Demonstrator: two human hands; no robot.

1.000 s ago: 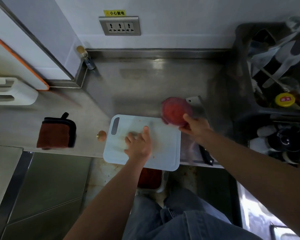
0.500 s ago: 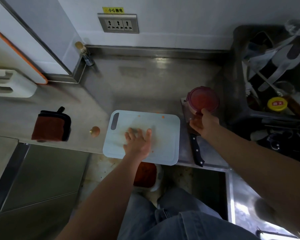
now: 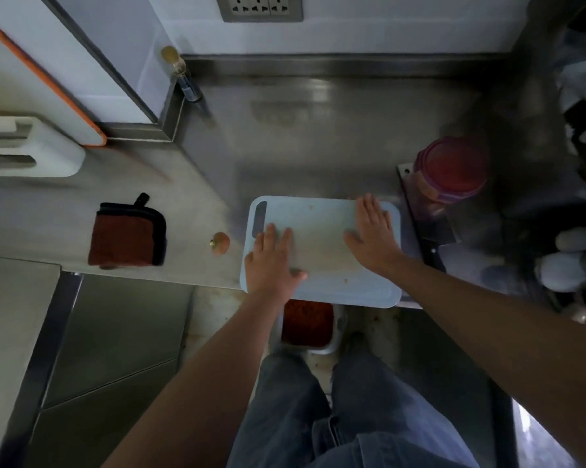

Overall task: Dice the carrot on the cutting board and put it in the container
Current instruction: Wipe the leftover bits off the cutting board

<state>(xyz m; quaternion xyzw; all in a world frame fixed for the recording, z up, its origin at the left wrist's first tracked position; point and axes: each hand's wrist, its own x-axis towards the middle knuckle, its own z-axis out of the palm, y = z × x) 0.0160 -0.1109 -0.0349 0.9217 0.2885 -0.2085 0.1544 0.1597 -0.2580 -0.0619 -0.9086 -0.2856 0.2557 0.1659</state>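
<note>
Both hands are lying flat on the pale cutting board (image 3: 318,228), the left hand (image 3: 271,261) pressing down beside the handle slot and the right hand (image 3: 372,231) resting near the far right corner, fingers straight and gripping nothing. The diced carrot (image 3: 453,173) is showing orange-red inside the round purple container (image 3: 421,163), which is standing just right of the board at the far end of the knife (image 3: 426,214), so the job is looking essentially done. What is remaining is probably calling for brushing off the few orange specks (image 3: 346,281) clinging to the board
</note>
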